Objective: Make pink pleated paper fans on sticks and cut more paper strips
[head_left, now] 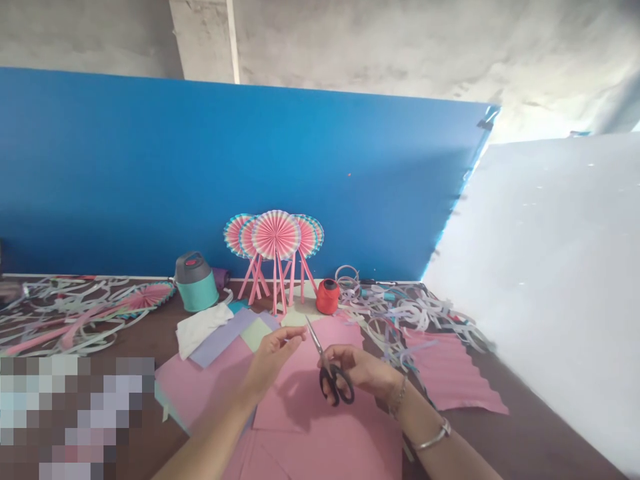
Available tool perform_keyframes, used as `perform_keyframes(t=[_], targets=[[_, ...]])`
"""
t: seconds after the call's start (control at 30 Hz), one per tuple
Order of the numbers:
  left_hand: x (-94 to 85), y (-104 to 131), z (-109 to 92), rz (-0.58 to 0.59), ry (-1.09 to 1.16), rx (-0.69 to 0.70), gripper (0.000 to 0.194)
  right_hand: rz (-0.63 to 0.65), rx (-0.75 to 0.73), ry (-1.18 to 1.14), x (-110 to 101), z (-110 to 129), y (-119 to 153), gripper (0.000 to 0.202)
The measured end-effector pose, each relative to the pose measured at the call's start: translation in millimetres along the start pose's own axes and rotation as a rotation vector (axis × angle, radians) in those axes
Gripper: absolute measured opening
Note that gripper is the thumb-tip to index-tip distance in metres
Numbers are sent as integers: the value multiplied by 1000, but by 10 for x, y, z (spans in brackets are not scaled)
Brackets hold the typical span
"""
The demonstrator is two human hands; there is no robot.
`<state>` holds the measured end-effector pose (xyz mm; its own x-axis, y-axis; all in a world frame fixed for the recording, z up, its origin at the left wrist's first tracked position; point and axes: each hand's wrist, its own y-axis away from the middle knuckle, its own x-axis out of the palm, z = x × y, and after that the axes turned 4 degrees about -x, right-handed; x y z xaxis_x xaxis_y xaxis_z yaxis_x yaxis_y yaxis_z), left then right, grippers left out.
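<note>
My right hand point(367, 370) holds a pair of scissors point(320, 350) with black handles, blades pointing up and to the left. The blades look closed. Just left of the scissor tips is my left hand point(275, 353), thumb and fingers pinched together; whatever lies between them is too small to make out. Both hands are above stacked sheets of pink paper point(330, 440). Under and beyond my left hand lie a lilac sheet point(215, 347), a pale green sheet point(255, 333) and a white cloth-like piece point(203, 328).
Pink pleated paper fans point(276, 235) stand on sticks at the back. Beside them are a red thread spool point(328, 297) and a teal-and-grey container point(197, 283). Paper strips point(425, 307) heap on both sides. Pleated pink paper point(453, 370) lies right. A blue panel point(325, 153) stands behind.
</note>
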<state>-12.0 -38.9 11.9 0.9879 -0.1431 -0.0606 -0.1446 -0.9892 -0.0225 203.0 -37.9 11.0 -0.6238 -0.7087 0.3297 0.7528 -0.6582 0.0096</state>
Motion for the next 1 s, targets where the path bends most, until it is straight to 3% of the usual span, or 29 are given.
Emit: perform_keyframes(t=[0.3,0.53,0.6,0.73,0.87,1.0], targets=[[46,14,-49,47,109,-6,21,55,59,-11,-13,-52,-25,39],[12,-28,-10,-15,-66,18,18,97,48,-44,-44,-27,28,35],[-3,-45,6,-50,-107,8,20,30,-39,-64,-65,13,45,35],[6,-49,13,-66,-118,-23,25,-252,-242,-65,-113,61,28,40],[-7,-64,33,-120,-176,-17,26,-412,-261,-27,-147,28,-22,44],[-136,-145,66,-216,-179,-10,24,-499,-236,54,-177,-15,-49,41]])
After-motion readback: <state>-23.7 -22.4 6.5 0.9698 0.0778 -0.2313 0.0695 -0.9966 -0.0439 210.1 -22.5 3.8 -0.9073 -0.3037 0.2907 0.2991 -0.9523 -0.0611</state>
